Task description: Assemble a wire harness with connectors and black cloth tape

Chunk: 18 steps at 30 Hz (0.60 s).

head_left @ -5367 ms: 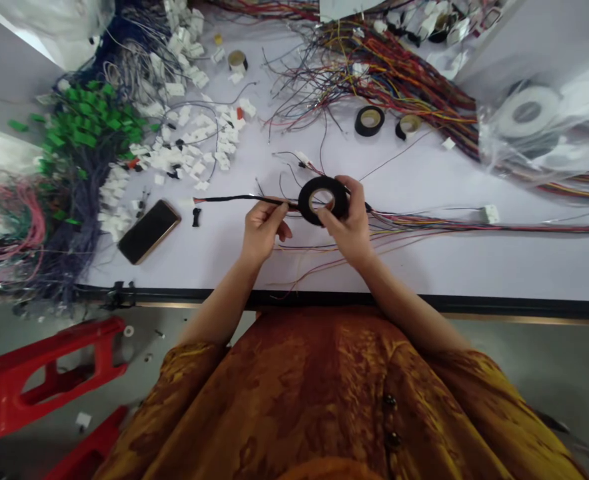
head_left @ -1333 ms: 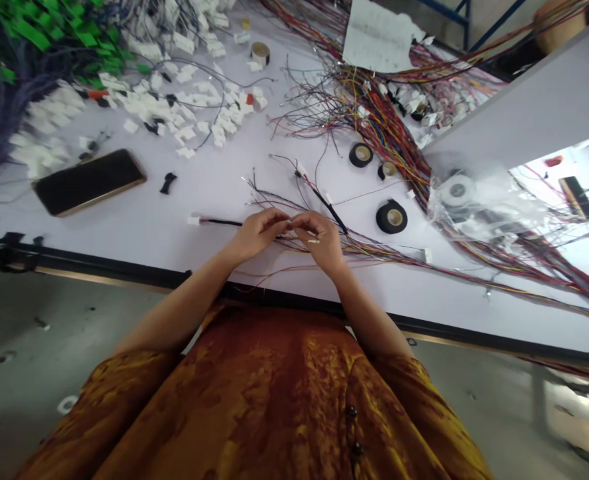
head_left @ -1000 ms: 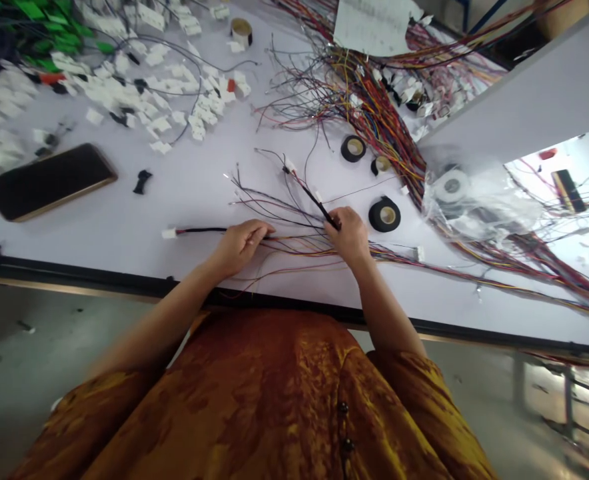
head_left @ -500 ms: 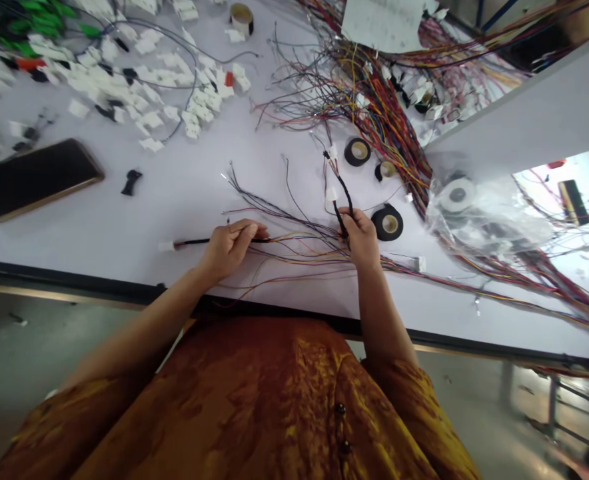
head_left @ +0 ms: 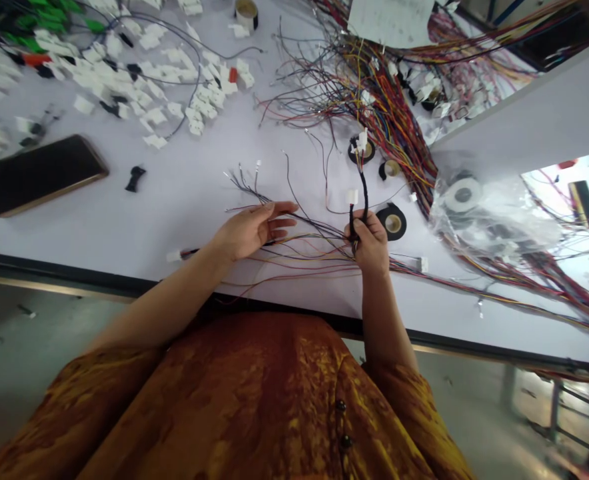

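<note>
- Right grip [head_left: 369, 243] closed firmly on the black-taped wire harness [head_left: 364, 193], which I hold above the tabletop [head_left: 184, 200]
- Left grip [head_left: 252, 230] open, empty, above loose thin wires [head_left: 314, 223]
- Black tape roll [head_left: 392, 223] just beside my right hand

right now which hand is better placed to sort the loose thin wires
Probably the left hand: it is open and empty, right over the thin coloured wires. The right hand is closed around the black-sleeved wire.
</note>
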Each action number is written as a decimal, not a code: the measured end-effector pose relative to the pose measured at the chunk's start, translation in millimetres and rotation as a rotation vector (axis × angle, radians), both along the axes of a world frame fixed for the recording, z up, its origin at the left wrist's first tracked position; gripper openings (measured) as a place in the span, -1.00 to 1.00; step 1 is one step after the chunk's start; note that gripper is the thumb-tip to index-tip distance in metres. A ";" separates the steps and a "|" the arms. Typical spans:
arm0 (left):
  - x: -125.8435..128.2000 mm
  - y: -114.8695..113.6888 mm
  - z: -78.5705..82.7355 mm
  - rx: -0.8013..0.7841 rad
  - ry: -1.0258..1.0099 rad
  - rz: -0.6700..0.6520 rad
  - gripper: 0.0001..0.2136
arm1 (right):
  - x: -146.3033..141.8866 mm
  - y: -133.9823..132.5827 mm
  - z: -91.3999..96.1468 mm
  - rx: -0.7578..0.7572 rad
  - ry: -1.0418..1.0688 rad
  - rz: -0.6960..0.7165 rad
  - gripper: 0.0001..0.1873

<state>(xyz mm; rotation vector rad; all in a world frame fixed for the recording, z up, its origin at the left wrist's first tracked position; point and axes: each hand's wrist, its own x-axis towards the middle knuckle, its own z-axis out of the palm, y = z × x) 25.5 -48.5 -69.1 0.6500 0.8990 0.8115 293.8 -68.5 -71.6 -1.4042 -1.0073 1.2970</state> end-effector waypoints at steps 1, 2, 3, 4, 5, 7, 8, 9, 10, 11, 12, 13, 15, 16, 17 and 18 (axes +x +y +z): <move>-2.2 -1.3 1.2 0.056 0.039 0.048 -0.70 | -0.9 0.1 -1.4 -0.006 -0.025 0.001 -0.73; -5.6 -2.3 3.0 0.115 0.082 0.112 -0.68 | -2.1 0.3 -3.3 -0.009 -0.059 0.007 -0.73; -9.9 -2.9 5.1 0.169 0.125 0.183 -0.66 | -3.6 0.5 -5.3 -0.005 -0.102 0.014 -0.73; -14.8 -3.1 7.1 0.215 0.166 0.251 -0.64 | -5.5 0.6 -7.2 0.012 -0.156 0.015 -0.73; -19.8 -3.0 8.9 0.252 0.201 0.308 -0.63 | -7.7 0.6 -8.7 0.047 -0.225 0.007 -0.72; -28.3 -2.5 10.4 0.297 0.248 0.373 -0.59 | -14.0 0.1 -8.9 0.186 -0.407 -0.047 -0.70; -31.3 -2.3 9.9 0.308 0.256 0.385 -0.58 | -18.4 -0.2 -7.2 0.284 -0.513 -0.076 -0.70; -33.5 -2.1 8.5 0.317 0.253 0.386 -0.57 | -23.8 -0.1 -4.3 0.387 -0.616 -0.083 -0.72; -34.8 -1.9 6.6 0.328 0.241 0.385 -0.56 | -30.5 0.7 -0.3 0.482 -0.704 -0.053 -0.75; -35.7 -1.7 4.5 0.340 0.223 0.378 -0.55 | -38.6 2.4 4.2 0.558 -0.763 0.013 -0.79; -36.2 -1.5 2.5 0.353 0.203 0.369 -0.55 | -48.1 5.3 9.0 0.608 -0.792 0.109 -0.81; -36.7 -1.1 1.3 0.370 0.187 0.361 -0.55 | -58.9 9.5 13.6 0.632 -0.799 0.219 -0.81; -38.2 -0.4 1.5 0.421 0.205 0.344 -0.57 | -83.0 21.0 20.4 0.622 -0.785 0.408 -0.79; -39.3 0.1 3.1 0.453 0.246 0.336 -0.58 | -95.5 27.8 22.4 0.600 -0.772 0.474 -0.79; -40.8 0.6 5.1 0.487 0.299 0.332 -0.59 | -107.4 34.7 23.4 0.569 -0.750 0.524 -0.78; -42.5 1.3 7.3 0.515 0.353 0.330 -0.60 | -118.5 41.3 23.6 0.537 -0.714 0.562 -0.79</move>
